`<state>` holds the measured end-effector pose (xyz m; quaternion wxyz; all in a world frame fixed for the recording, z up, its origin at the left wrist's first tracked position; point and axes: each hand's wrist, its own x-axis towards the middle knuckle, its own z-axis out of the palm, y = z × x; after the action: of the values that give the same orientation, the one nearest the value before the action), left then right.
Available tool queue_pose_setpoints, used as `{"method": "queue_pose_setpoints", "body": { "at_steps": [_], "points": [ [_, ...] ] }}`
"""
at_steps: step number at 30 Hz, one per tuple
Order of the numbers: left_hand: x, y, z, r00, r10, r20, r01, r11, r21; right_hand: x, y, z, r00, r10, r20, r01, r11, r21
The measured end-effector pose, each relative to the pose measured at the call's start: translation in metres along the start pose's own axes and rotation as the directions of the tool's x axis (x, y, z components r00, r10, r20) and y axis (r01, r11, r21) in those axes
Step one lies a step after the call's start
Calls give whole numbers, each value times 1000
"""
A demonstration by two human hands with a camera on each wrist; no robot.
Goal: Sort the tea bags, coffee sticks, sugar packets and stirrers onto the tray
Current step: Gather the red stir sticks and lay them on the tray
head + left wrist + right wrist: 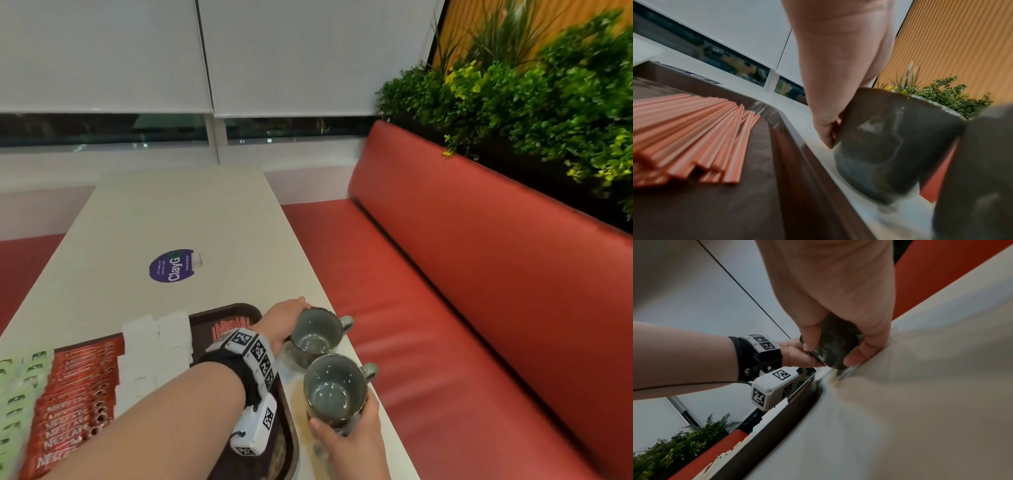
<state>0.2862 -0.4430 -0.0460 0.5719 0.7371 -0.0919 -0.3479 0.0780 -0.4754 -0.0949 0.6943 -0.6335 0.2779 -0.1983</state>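
A dark brown tray [239, 310] holds green tea bags [15, 401] at the left, then red coffee sticks [73, 394], white sugar packets [156, 346] and red-and-white stirrers [231, 327]. Two grey mugs stand on the table just right of the tray. My left hand [291, 318] reaches across the tray and grips the far mug [317, 334] by its side. My right hand [346, 421] grips the near mug [334, 385] from below its rim. The left wrist view has the stirrers [684, 138] fanned on the tray floor and my left hand [828, 128] against the far mug [890, 146].
The white table [164, 212] stretches away, with a round purple sticker [171, 265] on it. A red bench [445, 308] runs along the right, close to the mugs at the table edge. Green plants [548, 96] sit behind the bench back.
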Motion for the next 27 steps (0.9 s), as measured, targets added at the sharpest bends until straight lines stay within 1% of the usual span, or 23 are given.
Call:
{"method": "queue_pose_setpoints", "body": {
  "at_steps": [1, 5, 8, 9, 11, 13, 14, 15, 17, 18, 19, 20, 21, 22, 23, 24, 25, 26, 27],
  "points": [
    [0, -1, 0, 1000, 8, 5, -8, 1000, 16, 2, 1, 1, 1000, 5, -8, -5, 1000, 7],
    [-2, -1, -3, 1000, -13, 16, 13, 999, -44, 8, 14, 1, 1000, -11, -3, 11, 1000, -20],
    [-9, 4, -4, 999, 2, 39, 0, 999, -54, 7, 12, 0, 1000, 12, -11, -12, 999, -45],
    [-13, 7, -7, 1000, 5, 30, -3, 998, -55, 5, 8, -1, 999, 32, -26, -34, 998, -61],
    [-23, 14, -15, 1000, 9, -8, -10, 998, -67, -2, -3, -4, 992, 115, -56, -121, 986, -113],
    [-40, 24, -28, 998, 37, -53, -41, 996, -79, -6, -7, -11, 972, 204, -118, -223, 959, -174],
    [-51, 29, -37, 995, 61, -79, -69, 993, -98, -9, -8, -17, 957, 256, -134, -277, 944, -177],
    [-65, 34, -46, 991, 85, -99, -96, 989, -115, -11, -7, -23, 955, 264, -139, -287, 939, -188],
    [-102, 43, -65, 979, 155, -130, -172, 977, -128, -23, -5, -32, 963, 256, -87, -270, 930, -250],
    [-124, 44, -76, 968, 197, -152, -216, 970, -115, -29, -7, -36, 961, 272, -56, -276, 916, -292],
    [-147, 45, -88, 954, 236, -183, -255, 963, -87, -35, -10, -38, 967, 255, 5, -239, 912, -332],
    [-173, 42, -101, 937, 262, -230, -282, 958, -58, -40, -15, -38, 953, 269, 142, -192, 893, -406],
    [-199, 36, -113, 916, 279, -287, -295, 956, -13, -50, -20, -31, 923, 301, 239, -163, 870, -465],
    [-226, 27, -126, 892, 290, -346, -294, 955, 45, -52, -19, -30, 905, 305, 295, -147, 878, -456],
    [-252, 14, -140, 868, 292, -401, -273, 956, 106, -56, -22, -27, 890, 291, 352, -90, 868, -489],
    [-276, 0, -152, 844, 282, -456, -230, 959, 167, -55, -20, -22, 896, 302, 326, -74, 825, -560],
    [-297, -15, -164, 818, 257, -515, -163, 962, 220, -57, -23, -13, 935, 297, 195, -152, 830, -536],
    [-316, -32, -176, 783, 223, -580, -75, 960, 269, -61, -23, -7, 958, 247, 147, -128, 824, -551],
    [-331, -51, -189, 739, 186, -647, 37, 948, 316, -65, -31, 3, 957, 231, 173, -84, 796, -599]
  ]
}}
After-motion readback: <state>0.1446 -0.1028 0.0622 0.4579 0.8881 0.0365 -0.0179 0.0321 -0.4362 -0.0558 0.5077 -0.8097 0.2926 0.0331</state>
